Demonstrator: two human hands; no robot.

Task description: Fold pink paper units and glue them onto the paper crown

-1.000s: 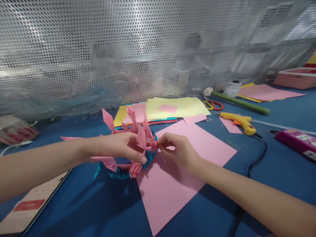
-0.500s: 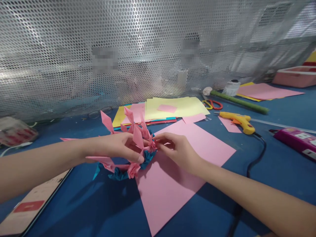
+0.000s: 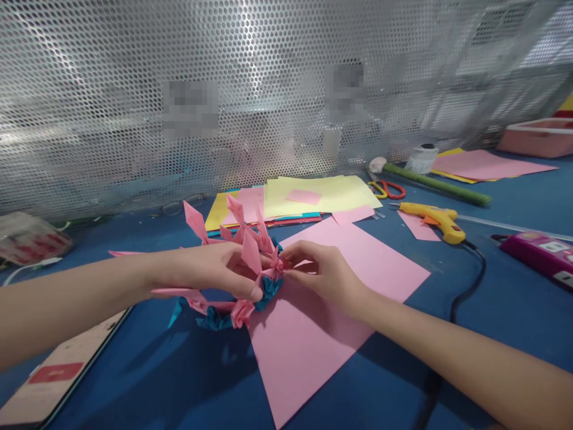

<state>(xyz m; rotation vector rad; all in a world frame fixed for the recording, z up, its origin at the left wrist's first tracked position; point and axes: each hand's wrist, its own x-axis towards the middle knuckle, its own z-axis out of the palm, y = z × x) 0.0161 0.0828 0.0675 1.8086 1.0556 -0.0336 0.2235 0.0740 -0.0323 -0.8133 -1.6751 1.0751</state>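
The folded-paper ring (image 3: 270,292), blue with pink pieces, sits at the left side of the large pink sheet (image 3: 322,340), its right end overlapping the sheet's edge; whether it rests on the worktop (image 3: 179,376) is unclear. It should be very light, dry rather than slippery, springy along its creases and easily crushed. The slim pink points (image 3: 251,254) look the likeliest to bend, so the thicker blue band seems the sounder place to hold, with light pressure. The left hand's (image 3: 215,269) grip is closed around the band, thumb in front, other fingers partly hidden behind. The right hand (image 3: 324,275), above the sheet, appears to pinch a pink rosette (image 3: 278,266) between thumb and fingertips. Compared with one second ago, the ring's upright points stand slightly further left of the sheet, and the right fingertips sit closer in over the rosette; the sheet lies unchanged.
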